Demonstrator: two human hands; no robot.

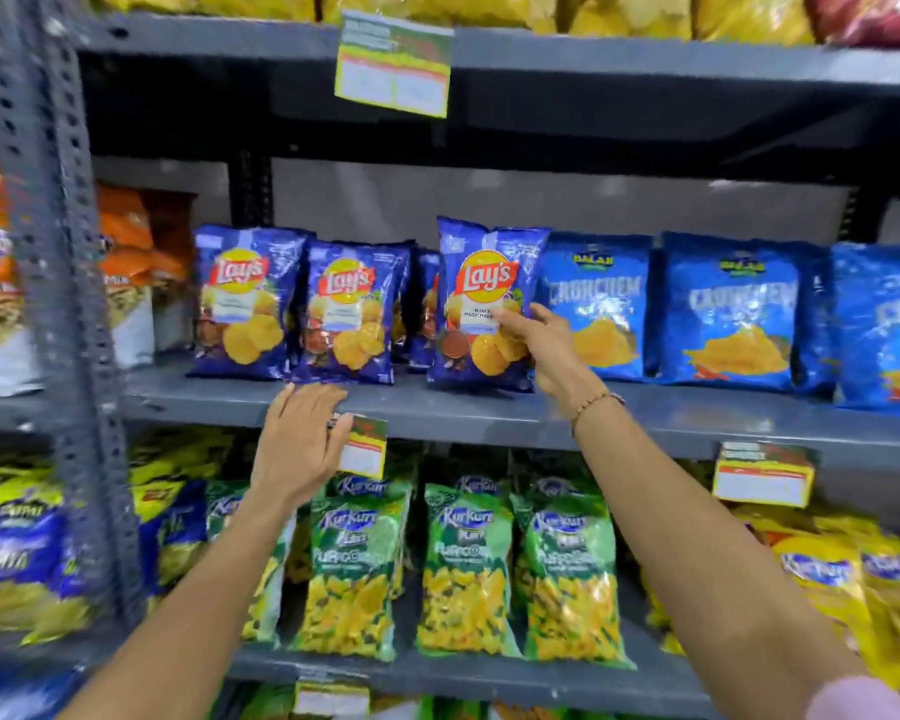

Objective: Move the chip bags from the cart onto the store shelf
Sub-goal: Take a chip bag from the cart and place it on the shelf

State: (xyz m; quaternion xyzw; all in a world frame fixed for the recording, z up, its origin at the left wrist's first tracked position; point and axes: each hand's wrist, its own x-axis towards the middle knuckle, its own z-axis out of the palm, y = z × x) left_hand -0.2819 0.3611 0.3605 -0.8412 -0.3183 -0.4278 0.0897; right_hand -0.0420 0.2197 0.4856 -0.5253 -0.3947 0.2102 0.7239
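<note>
A dark blue Lay's chip bag [481, 283] stands upright on the grey middle shelf [489, 413], and my right hand [546, 345] grips its right edge with thumb and fingers. Two more Lay's bags [242, 304] [349, 314] stand to its left, with others partly hidden behind them. My left hand [297, 439] is flat and spread, holding nothing, with fingertips at the shelf's front lip just below those bags. The cart is out of sight.
Light blue Crunchem bags [601, 309] fill the same shelf to the right. Green Kurkure bags [466, 563] line the shelf below. Price tags [365, 444] [762, 472] hang off the shelf lip. A perforated steel upright [58, 252] stands at left, with orange bags beyond.
</note>
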